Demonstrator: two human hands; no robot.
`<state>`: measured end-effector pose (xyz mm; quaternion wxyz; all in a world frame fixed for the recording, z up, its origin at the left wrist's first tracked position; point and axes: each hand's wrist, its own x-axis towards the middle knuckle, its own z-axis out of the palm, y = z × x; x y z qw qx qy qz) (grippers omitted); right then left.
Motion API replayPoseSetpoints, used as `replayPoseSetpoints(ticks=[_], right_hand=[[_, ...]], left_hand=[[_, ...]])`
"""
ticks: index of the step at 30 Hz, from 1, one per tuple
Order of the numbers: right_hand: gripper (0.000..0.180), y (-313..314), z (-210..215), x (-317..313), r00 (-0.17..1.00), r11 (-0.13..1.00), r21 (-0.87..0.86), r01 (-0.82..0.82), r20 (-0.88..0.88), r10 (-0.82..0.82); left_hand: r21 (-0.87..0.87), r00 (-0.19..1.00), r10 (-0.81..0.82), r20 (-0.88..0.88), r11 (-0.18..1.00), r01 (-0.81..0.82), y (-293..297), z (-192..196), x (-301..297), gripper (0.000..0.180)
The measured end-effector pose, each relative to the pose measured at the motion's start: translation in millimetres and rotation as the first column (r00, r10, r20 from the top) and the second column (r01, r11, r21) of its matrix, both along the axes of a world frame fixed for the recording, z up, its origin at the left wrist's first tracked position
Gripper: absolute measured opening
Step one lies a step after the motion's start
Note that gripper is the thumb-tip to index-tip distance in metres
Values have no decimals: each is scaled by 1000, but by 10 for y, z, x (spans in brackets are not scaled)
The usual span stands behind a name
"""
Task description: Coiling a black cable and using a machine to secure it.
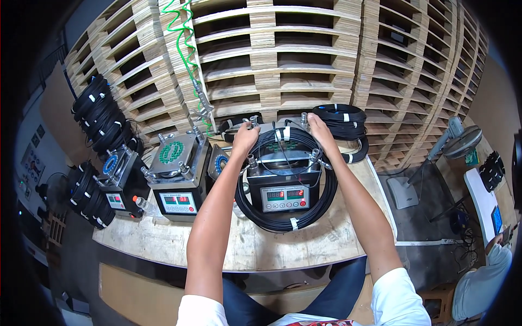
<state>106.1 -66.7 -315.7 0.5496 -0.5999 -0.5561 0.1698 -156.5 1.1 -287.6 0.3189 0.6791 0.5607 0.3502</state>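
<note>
Black tubing coil point(286, 217) lying flat around machine point(284, 185), both hands' point(244, 138) point(319, 130) grip closed on its far side

Cable coil point(286, 220) around machine point(284, 187), on workbench point(179, 242), before pallets point(304, 54).

We stretch both bare forearms forward, left hand point(244, 137) and right hand point(319, 130) curled, knuckles up, set apart

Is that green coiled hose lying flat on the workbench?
No, the green coiled hose hangs down in front of the stacked wooden pallets, above the workbench.
</note>
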Motion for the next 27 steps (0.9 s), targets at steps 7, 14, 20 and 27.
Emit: replayPoseSetpoints(ticks=[7,14,20,27], right_hand=[[57,-100,109,-44,996,996,-22,85,6,-85],[62,-146,224,-53,983,974,-194,116,165,-85],[56,-51,47,36,999,1000,-3,9,52,-9],[53,-139,149,-40,995,994,-53,95,36,-93]], left_hand=[[13,998,-43,44,999,42,25,0,22,62],[-15,999,-6,32,1000,6,-5,14,27,64],[-22,998,29,-58,999,-30,-49,79,68,63],[21,999,-29,-18,999,29,-83,90,42,64]])
